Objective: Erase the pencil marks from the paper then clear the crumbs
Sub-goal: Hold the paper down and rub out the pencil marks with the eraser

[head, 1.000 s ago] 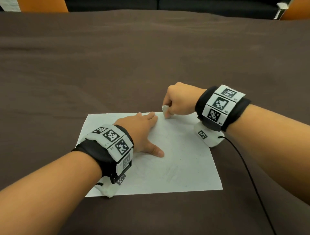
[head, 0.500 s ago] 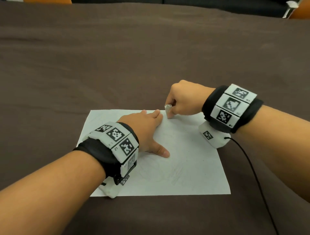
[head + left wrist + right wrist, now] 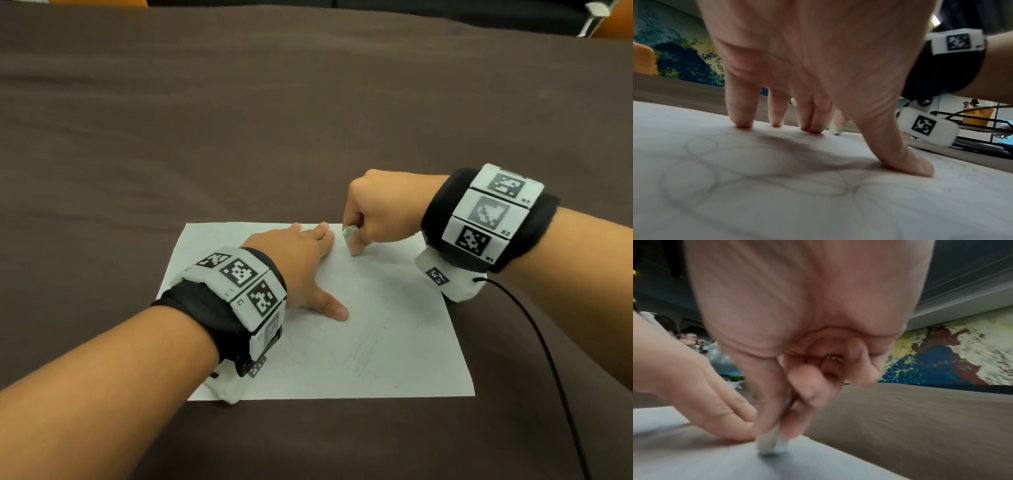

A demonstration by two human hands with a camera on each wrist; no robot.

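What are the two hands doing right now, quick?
Left hand: open, fingers straight, pressing flat on the paper.
Right hand: closed, fingers pinching the eraser against the paper.

The right hand (image 3: 380,212) has slid the eraser (image 3: 348,234) slightly nearer on the paper (image 3: 394,342).

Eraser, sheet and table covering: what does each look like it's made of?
Eraser: probably soft rubber or vinyl, matte off-white, greyed and rounded at the worn tip, pinched by the right hand. Sheet: thin matte white paper, lying flat with faint pencil loops. Table covering: seemingly brown woven cloth, matte with soft wrinkles.
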